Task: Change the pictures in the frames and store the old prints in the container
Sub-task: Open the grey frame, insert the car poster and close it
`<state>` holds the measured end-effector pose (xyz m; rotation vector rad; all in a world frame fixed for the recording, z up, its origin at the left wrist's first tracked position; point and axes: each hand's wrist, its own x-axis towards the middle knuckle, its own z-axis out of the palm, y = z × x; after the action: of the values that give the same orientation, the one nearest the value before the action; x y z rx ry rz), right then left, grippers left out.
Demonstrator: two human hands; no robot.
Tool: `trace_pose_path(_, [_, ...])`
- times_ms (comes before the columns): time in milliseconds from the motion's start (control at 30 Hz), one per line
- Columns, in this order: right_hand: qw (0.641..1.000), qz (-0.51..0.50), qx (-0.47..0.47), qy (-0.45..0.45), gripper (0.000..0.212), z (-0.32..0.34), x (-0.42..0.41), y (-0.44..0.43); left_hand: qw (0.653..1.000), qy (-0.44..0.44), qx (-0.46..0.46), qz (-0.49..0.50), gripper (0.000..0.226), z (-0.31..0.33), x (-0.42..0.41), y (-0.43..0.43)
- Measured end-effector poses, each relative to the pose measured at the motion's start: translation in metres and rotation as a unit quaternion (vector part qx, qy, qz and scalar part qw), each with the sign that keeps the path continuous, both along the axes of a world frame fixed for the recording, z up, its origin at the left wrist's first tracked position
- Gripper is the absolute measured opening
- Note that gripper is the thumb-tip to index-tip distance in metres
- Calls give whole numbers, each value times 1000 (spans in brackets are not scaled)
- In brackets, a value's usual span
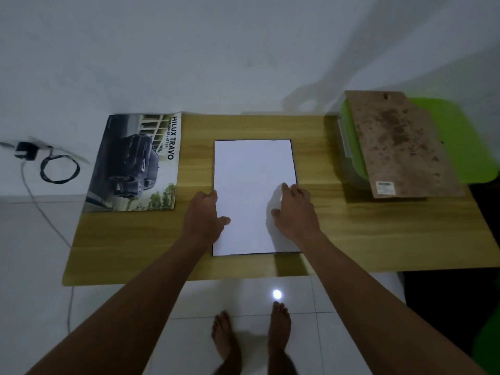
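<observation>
Grainy wooden table (378,239) by a white wall. A glossy car poster (135,163) lies at its left end. Mid-table, a smooth white sheet (251,169) fills a thin black frame (293,159). The left hand (204,215) curls at the frame's left edge, its grip unclear. The right hand (296,212) rests spread on the sheet. A stained brown board (397,142) lies across the green-lidded container (460,136).

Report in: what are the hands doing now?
Left hand at edge of white sheet, grip unclear; right hand rests on it. Sheet lies in black frame. Backing board on green container. Nothing blocking.
</observation>
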<state>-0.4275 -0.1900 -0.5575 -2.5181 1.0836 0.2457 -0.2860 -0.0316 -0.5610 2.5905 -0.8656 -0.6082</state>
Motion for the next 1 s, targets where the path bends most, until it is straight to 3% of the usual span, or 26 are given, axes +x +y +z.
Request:
trace_pose_path(200, [999,-36,-29,-15,71,-1,-5,-1,999,0,-21,28,67,-5,2,0])
trace_pose_path(667, [995,-68,36,-69,74,-2,-3,-10,989,-37,-75,119,22,2,-3,-1])
trace_pose_path(800, [991,-88,52,-91,70,-1,0,-11,964,113,-157,184,22,15,2,1])
trace_pose_path(900, [988,-101,64,-100,67,1,3,-13,914,269,-197,233,26,18,10,4])
trace_pose_path(1000, [984,-115,77,-113,59,1,6,-15,875,359,-219,241,29,22,17,6])
